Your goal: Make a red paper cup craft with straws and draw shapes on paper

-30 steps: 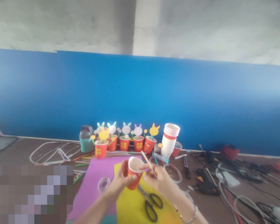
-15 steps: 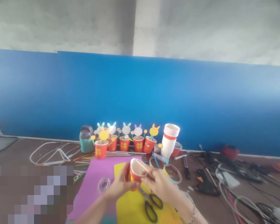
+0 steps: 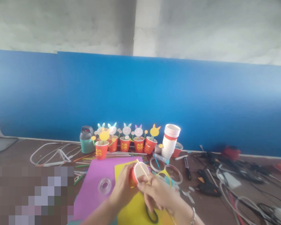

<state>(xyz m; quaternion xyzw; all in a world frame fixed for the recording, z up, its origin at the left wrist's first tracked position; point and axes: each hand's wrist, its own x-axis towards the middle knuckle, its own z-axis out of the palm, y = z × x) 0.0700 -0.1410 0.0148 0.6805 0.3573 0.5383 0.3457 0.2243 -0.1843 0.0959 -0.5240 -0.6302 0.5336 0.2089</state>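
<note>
My left hand is wrapped round a red paper cup, its white open mouth tilted toward me. Between the thumb and fingers of my right hand is a thin pale stick, slanting across the cup's mouth. Whether its tip touches the rim I cannot tell. Below my right hand lie scissors, with only part of a black handle showing. Both hands are above a yellow sheet, which overlaps a purple sheet. A clear tape roll rests on the purple one.
Several red cups with paper animal heads stand along the blue panel. Beside them rises a stack of white cups. A marker, a glue gun and tangled cables lie at right. A teal bottle stands left.
The cup's mouth has turned and shifted slightly right. My right hand has moved lower and now covers most of the scissors. A yellow strip shows behind my right hand.
</note>
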